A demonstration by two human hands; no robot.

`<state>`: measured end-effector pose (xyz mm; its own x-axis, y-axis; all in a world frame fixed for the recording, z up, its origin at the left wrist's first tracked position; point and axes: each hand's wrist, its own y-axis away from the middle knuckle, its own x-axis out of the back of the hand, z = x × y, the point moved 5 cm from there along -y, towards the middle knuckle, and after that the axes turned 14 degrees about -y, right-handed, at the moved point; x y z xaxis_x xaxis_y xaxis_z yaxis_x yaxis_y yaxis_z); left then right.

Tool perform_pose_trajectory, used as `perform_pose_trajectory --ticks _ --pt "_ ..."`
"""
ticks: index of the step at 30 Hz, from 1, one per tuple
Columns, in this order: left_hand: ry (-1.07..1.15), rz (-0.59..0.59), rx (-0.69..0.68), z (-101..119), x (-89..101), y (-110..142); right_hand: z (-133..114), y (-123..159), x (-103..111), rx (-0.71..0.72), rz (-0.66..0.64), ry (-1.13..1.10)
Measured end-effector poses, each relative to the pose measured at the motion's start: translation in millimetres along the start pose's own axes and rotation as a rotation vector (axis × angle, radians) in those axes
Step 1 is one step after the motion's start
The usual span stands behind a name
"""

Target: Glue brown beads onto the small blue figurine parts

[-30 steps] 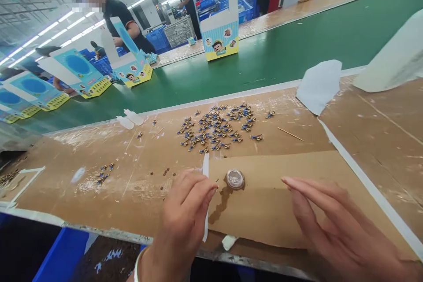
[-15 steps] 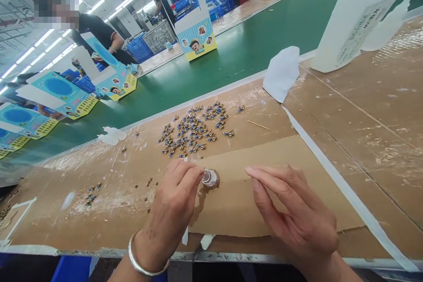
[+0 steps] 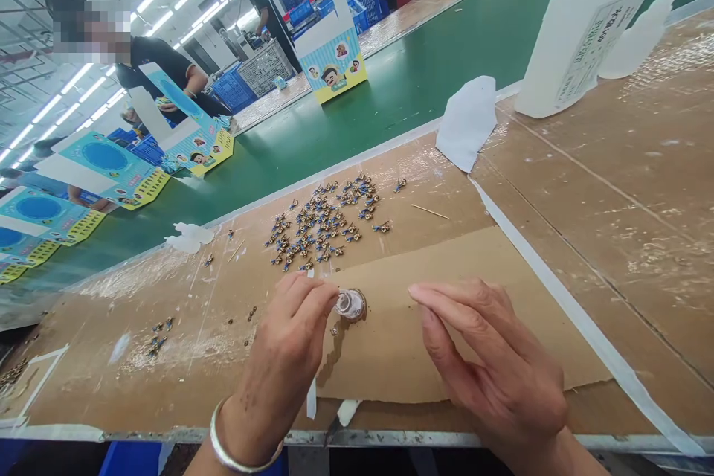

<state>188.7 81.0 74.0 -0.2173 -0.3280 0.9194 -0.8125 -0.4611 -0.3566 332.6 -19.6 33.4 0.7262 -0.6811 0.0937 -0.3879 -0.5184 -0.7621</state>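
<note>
My left hand (image 3: pixel 293 342), with a silver bangle on its wrist, has its fingers closed in a pinch. Its fingertips are at the left edge of a small round whitish container (image 3: pixel 352 305) on the cardboard sheet (image 3: pixel 424 357); whatever they hold is hidden. To the right of the container, my right hand (image 3: pixel 491 357) is over the same sheet. Its fingers and thumb are drawn together, and anything between them is too small to make out. Beyond the hands lies a pile of tiny blue and gold figures (image 3: pixel 323 219). A tiny piece (image 3: pixel 335 330) rests just below the container.
A wooden stick (image 3: pixel 431 211) and white paper (image 3: pixel 467 123) lie farther back. At right stands a large white bottle (image 3: pixel 585 37) with a blue cap. Small white bottles (image 3: pixel 190 238) lie at left. Printed boxes (image 3: pixel 335 63) stand along the green belt (image 3: pixel 413 63). Other people work beyond.
The whole view has shifted slightly. Both hands keep nearly the same pose and place beside the small container, and nothing has clearly been picked up or put down.
</note>
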Motion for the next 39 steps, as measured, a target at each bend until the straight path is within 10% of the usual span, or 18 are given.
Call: perform_pose_trajectory --ticks 8,14,18,25,39 --pt "0.007 0.049 0.369 -32.2 31.0 64.9 -1.5 -2.6 2.2 0.016 -0.033 0.035" --pt "0.170 -0.037 0.721 -52.7 11.5 145.9 -13.7 5.0 -7.1 0.041 -0.138 -0.008" --pt "0.203 -0.050 0.843 -48.0 -1.1 166.7 -35.7 30.1 -51.1 0.058 -0.305 -0.126" --pt "0.107 0.029 0.744 -37.8 -4.3 163.7 -52.9 73.9 -118.9 0.073 -0.374 -0.040" --pt "0.057 -0.013 0.624 -30.6 -8.7 155.5 -57.6 84.9 -139.1 0.083 -0.482 0.073"
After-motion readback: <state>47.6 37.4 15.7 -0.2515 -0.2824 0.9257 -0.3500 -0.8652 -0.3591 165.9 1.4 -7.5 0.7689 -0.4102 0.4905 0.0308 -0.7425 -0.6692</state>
